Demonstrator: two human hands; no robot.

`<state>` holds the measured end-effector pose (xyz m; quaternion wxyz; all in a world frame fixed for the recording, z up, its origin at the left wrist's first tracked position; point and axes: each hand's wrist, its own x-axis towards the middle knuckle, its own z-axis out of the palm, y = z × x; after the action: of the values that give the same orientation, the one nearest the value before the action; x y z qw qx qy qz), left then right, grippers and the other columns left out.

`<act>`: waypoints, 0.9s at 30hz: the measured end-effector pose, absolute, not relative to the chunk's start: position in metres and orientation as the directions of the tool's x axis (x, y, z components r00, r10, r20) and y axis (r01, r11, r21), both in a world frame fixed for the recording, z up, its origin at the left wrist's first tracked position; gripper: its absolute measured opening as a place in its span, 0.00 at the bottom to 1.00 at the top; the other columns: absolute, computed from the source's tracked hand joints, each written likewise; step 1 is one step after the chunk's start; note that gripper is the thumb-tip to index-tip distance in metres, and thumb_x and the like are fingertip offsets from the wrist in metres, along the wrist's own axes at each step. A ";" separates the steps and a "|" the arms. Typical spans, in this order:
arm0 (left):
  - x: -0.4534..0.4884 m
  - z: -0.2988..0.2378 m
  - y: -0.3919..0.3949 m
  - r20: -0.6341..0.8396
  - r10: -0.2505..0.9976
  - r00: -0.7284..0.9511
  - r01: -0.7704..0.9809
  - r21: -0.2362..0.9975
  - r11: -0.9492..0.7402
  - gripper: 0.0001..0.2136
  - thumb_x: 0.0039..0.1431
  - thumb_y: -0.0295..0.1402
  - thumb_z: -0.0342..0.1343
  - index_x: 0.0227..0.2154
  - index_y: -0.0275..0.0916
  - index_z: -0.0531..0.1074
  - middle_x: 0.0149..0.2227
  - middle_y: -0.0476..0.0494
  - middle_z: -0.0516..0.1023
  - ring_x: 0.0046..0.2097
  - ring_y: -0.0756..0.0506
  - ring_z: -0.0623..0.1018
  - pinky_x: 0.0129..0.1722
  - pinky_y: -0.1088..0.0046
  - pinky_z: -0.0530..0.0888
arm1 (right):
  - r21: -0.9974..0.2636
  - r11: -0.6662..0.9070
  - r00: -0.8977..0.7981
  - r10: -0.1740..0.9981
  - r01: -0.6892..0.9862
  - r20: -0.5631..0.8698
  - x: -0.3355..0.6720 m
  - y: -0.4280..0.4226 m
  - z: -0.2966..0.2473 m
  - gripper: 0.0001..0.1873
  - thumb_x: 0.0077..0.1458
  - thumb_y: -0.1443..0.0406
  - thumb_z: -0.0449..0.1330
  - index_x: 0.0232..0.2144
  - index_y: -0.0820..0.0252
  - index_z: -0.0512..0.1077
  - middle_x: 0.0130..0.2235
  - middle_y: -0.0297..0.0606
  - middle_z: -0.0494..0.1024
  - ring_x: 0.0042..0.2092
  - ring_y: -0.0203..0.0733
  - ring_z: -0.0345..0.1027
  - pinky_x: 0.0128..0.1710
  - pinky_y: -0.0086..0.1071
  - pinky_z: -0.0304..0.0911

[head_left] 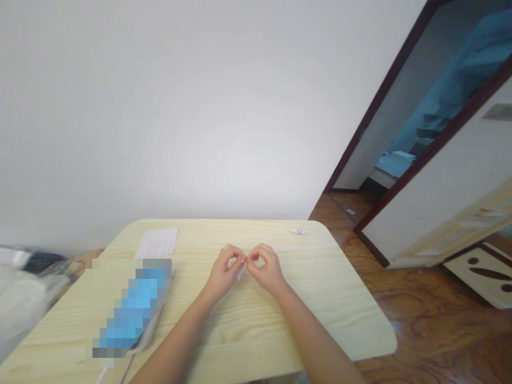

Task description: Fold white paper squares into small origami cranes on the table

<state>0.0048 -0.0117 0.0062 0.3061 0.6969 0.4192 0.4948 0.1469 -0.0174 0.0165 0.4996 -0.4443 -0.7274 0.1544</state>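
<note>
Both my grips are pinched nearly fully together over the middle of the table (332, 309). Left hand (221, 271): thumb and fingertips clamped on a small pale paper piece (240, 272), its lower part hanging below them. Right hand (272, 271): thumb and fingertip curled to a ring, nipping its upper end; fine detail too small to read. Folded paper (298, 231) near the table's far right corner.
</note>
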 end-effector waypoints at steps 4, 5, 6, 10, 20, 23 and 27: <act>0.007 0.003 -0.012 0.395 0.909 0.133 0.256 0.872 -0.417 0.07 0.52 0.38 0.51 0.29 0.39 0.66 0.31 0.47 0.69 0.37 0.47 0.69 0.39 0.70 0.66 | -0.638 0.565 -0.086 0.780 0.522 0.620 0.148 -0.016 0.015 0.05 0.45 0.69 0.56 0.20 0.59 0.65 0.23 0.31 0.67 0.29 0.36 0.62 0.34 0.31 0.57; 0.007 0.001 -0.012 0.373 0.924 0.090 0.248 0.890 -0.383 0.09 0.50 0.38 0.52 0.32 0.39 0.66 0.34 0.46 0.69 0.39 0.47 0.69 0.40 0.70 0.66 | -0.639 0.558 -0.067 0.778 0.529 0.625 0.149 -0.015 0.014 0.05 0.45 0.69 0.56 0.20 0.59 0.65 0.23 0.31 0.67 0.29 0.36 0.61 0.34 0.31 0.56; 0.006 0.000 -0.011 0.337 0.940 0.045 0.240 0.910 -0.338 0.11 0.49 0.39 0.54 0.34 0.39 0.65 0.36 0.46 0.69 0.40 0.46 0.69 0.40 0.70 0.66 | -0.641 0.548 -0.043 0.777 0.537 0.628 0.150 -0.014 0.014 0.05 0.45 0.69 0.56 0.20 0.59 0.65 0.23 0.31 0.67 0.28 0.36 0.61 0.34 0.31 0.56; 0.006 -0.005 -0.007 0.141 0.987 0.074 0.222 0.963 -0.154 0.13 0.48 0.44 0.53 0.27 0.37 0.68 0.28 0.47 0.72 0.32 0.47 0.72 0.32 0.72 0.68 | -0.651 0.506 0.051 0.767 0.565 0.640 0.155 -0.013 0.015 0.05 0.46 0.69 0.55 0.20 0.59 0.66 0.23 0.32 0.67 0.29 0.36 0.60 0.34 0.32 0.56; 0.002 0.008 -0.008 0.030 0.995 0.098 0.032 0.999 -0.033 0.16 0.45 0.46 0.56 0.27 0.35 0.73 0.28 0.45 0.77 0.33 0.46 0.74 0.35 0.71 0.68 | -0.937 0.257 -0.004 0.965 0.236 0.263 0.153 -0.007 0.010 0.17 0.52 0.56 0.50 0.22 0.61 0.69 0.23 0.36 0.69 0.26 0.36 0.61 0.28 0.30 0.58; 0.002 0.009 -0.008 -0.002 0.985 0.174 0.013 1.000 0.000 0.16 0.45 0.46 0.56 0.28 0.35 0.74 0.30 0.44 0.78 0.35 0.45 0.75 0.38 0.69 0.68 | -0.998 0.003 -0.108 0.994 0.059 -0.004 0.153 -0.004 0.005 0.22 0.52 0.51 0.49 0.21 0.62 0.69 0.20 0.34 0.67 0.22 0.32 0.56 0.23 0.27 0.54; 0.003 0.009 -0.008 -0.024 0.982 0.186 -0.033 0.999 0.031 0.16 0.42 0.44 0.59 0.30 0.36 0.73 0.32 0.43 0.79 0.36 0.45 0.75 0.40 0.69 0.68 | -0.994 -0.079 -0.152 0.986 -0.072 -0.068 0.152 -0.003 0.001 0.17 0.47 0.53 0.56 0.21 0.63 0.68 0.19 0.30 0.63 0.22 0.30 0.53 0.23 0.25 0.51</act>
<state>0.0031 -0.0081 0.0092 0.5603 0.5282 0.4491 0.4532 0.1521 -0.0035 0.0014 0.4615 -0.4595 -0.4973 0.5732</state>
